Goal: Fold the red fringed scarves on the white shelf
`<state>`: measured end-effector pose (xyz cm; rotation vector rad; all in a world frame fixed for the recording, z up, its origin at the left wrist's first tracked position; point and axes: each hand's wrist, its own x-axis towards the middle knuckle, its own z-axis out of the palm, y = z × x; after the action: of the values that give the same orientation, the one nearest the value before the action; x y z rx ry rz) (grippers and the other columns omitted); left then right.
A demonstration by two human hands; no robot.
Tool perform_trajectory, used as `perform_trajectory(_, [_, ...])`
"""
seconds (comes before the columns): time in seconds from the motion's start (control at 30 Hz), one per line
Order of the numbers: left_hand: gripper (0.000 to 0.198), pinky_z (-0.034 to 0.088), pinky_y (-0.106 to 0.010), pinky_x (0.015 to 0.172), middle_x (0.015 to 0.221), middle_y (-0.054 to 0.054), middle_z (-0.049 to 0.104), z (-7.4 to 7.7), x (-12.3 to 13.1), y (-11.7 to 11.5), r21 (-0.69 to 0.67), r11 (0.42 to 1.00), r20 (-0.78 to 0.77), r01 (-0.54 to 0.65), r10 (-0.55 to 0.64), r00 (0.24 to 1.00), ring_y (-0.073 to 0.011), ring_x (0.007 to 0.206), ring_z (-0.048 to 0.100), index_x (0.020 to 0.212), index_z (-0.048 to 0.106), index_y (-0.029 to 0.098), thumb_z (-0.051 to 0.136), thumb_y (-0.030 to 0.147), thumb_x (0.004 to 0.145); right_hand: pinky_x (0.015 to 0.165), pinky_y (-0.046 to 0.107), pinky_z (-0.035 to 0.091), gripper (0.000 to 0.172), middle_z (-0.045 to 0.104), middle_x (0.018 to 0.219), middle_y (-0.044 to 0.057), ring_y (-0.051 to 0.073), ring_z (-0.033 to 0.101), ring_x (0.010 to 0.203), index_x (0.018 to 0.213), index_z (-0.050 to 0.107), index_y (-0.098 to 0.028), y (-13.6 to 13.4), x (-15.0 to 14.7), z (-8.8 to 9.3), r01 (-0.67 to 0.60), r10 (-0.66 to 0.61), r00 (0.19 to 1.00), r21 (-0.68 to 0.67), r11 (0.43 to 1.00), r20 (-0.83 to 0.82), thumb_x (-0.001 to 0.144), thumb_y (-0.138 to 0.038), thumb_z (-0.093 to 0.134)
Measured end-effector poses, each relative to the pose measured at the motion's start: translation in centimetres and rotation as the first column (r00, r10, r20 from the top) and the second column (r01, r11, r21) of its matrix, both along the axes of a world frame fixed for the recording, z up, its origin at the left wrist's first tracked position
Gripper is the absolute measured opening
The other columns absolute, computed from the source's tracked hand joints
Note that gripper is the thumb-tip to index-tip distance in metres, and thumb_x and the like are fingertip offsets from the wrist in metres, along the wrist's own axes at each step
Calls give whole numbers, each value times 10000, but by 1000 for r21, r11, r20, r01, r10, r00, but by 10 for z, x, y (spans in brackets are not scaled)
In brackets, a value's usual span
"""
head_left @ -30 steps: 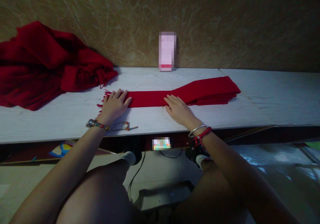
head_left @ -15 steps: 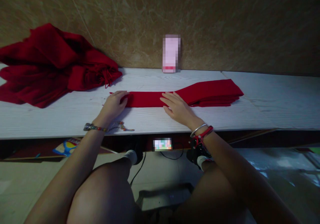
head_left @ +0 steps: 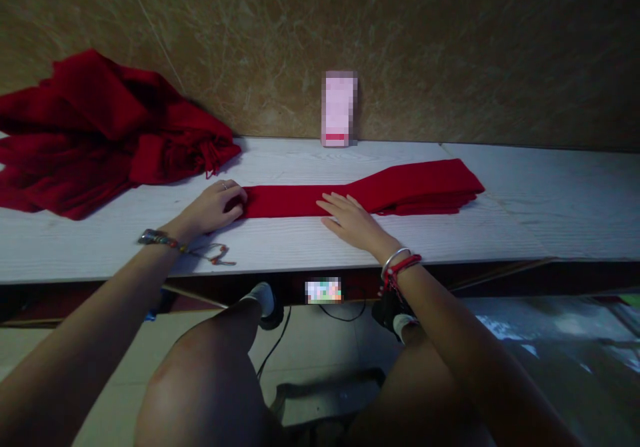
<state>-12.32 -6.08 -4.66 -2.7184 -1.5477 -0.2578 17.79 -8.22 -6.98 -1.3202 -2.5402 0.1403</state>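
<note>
A long red scarf (head_left: 295, 200) lies folded in a narrow strip along the white table, its right end wider and layered. My left hand (head_left: 215, 208) is curled over the strip's left end, thumb and fingers closed around the edge, so that end is hidden. On the middle of the strip rests my right hand (head_left: 353, 224), palm down with fingers stretched out and apart. Beyond my left hand is a loose heap of red fringed cloth (head_left: 100, 134), crumpled against the wall.
A pink, pixelated box-like object (head_left: 338, 108) stands against the brown marbled wall (head_left: 450, 54) behind the white table (head_left: 565, 214). Below the table's front edge are a small blurred bright object (head_left: 323, 291) and a black cable (head_left: 273, 347). My knees are close beneath.
My left hand has shifted left and curled over the scarf's end, its forearm swinging outward. My right hand stays on the strip, slightly lower. The scarf has barely moved.
</note>
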Motion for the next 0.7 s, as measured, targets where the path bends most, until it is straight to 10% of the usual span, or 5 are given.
perform_trajectory(0.27, [373,413,-406,796,805,-132,602,0,-26,8,119,985,-193,122,-97,976,-250,800,526,702,552,190,221,312,825,1118,430,257,430,441,1429,58,206,363,1328,1325,494,-195,0,-1,-1,9,-8,1000,10,1000,-9,912,-300,434])
perform_trajectory(0.5, [481,401,-403,753,774,-114,580,1,-36,-7,255,873,-30,-416,437,899,-259,833,550,701,561,189,128,330,856,1113,422,271,421,460,1415,59,208,380,1318,1315,505,-190,-1,-1,-1,16,-15,1000,30,999,-5,911,-289,438])
perform_trajectory(0.7, [499,415,-378,897,1000,-151,588,0,-18,-8,140,987,92,-81,69,993,-244,976,535,963,608,106,242,428,859,1109,426,282,417,469,1407,70,214,391,1311,1306,516,-183,-3,-1,-1,33,-33,999,33,999,-2,904,-274,449])
